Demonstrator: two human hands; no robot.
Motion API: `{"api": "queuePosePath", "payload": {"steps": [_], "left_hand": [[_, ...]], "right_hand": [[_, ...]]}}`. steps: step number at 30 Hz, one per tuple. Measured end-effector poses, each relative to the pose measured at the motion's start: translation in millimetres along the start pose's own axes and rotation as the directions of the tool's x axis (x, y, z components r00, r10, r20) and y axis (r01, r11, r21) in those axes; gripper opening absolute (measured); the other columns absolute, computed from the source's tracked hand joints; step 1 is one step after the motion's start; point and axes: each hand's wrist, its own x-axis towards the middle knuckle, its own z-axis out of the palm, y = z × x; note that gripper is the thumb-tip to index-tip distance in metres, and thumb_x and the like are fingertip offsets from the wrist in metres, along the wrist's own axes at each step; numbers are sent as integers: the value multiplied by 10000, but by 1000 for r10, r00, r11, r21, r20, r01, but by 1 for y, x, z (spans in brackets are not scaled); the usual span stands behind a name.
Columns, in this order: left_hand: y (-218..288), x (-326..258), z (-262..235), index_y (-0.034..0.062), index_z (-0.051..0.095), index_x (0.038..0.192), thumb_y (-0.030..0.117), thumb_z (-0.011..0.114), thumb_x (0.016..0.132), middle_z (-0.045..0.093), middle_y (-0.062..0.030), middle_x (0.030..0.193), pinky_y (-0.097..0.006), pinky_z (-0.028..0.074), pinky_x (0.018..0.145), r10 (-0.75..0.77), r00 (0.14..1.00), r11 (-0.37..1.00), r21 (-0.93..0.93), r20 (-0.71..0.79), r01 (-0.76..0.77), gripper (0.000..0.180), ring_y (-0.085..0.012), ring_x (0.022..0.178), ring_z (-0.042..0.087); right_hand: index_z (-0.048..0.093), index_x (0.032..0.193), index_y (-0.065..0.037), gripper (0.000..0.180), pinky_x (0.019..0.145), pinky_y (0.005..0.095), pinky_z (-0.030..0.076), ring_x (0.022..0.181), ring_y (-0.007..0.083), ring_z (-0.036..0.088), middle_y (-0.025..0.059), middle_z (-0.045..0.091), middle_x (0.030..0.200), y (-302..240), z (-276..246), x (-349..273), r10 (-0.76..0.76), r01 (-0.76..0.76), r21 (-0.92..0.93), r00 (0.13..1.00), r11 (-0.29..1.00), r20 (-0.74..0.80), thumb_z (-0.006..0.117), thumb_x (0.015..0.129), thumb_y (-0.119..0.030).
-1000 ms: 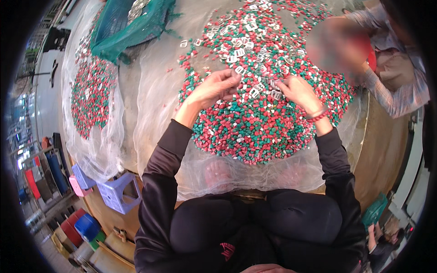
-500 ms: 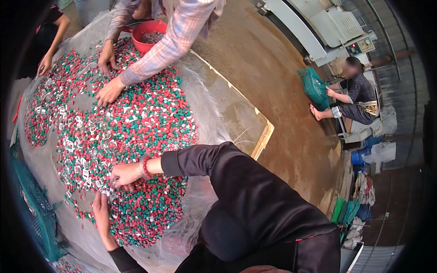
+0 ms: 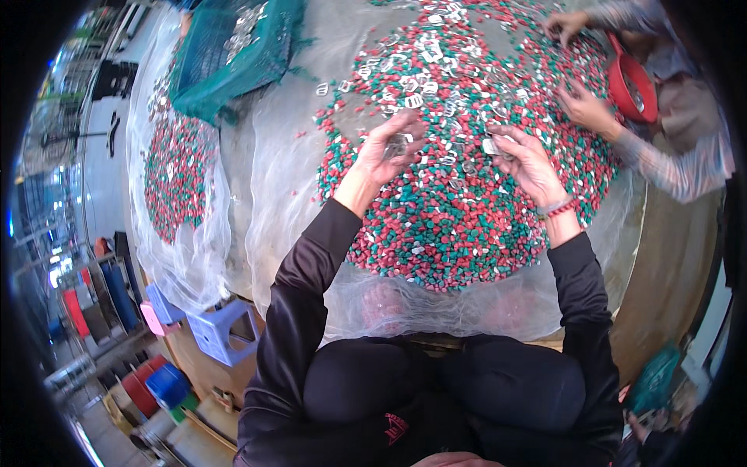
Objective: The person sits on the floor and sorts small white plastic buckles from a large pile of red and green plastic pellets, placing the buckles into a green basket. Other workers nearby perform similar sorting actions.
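Observation:
Spread over the table is a pile of small red, green and white pebble-like pieces [image 3: 447,226], with pale, silvery slide buckles [image 3: 413,101] scattered through its upper part. Palm partly turned up, my left hand [image 3: 387,152] curls its fingers around several shiny buckles above the pile's left side. My right hand [image 3: 529,167], with a red beaded bracelet at the wrist, pinches a pale buckle [image 3: 489,145] between thumb and fingers. Both hands are apart, raised over the pile.
A green mesh-lined basket [image 3: 226,66] holding buckles stands at upper left, beside a smaller pebble pile [image 3: 177,167]. Translucent netting [image 3: 296,226] covers the table. At right, a co-worker's hands [image 3: 587,107] work near a red bowl [image 3: 632,87]. A blue stool [image 3: 223,335] stands lower left.
My view has swung round to face the pile from its near edge. My hands, close together at the pebbles before, are now lifted and spread apart with buckles in them.

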Motion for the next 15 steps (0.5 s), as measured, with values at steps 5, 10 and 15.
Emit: {"api": "queuePosePath", "payload": {"steps": [5,10,15], "left_hand": [[-9,17,4,62,633,974,280,682,866,588,-40,692,-238,420,469,161,958,310,934,-238,180,248,-93,572,540],[-44,46,-25,41,674,906,302,726,761,662,-178,811,-475,515,733,23,996,-739,672,91,-44,303,-362,812,645],[-17,34,-17,37,650,869,341,598,898,636,-102,708,-384,498,572,180,974,-456,889,135,-39,310,-235,631,617]], "right_hand": [[555,1151,44,256,475,189,409,787,167,467,90,490,900,-14,3,-12,-195,-66,576,904,815,380,565,908,-37],[562,1032,30,249,340,177,395,773,185,483,122,459,938,-1,2,-7,-150,-157,603,892,782,427,559,959,-208],[642,1021,-21,208,470,272,442,683,173,567,60,625,833,20,6,-1,120,-88,-283,988,955,96,635,897,-188]]}}
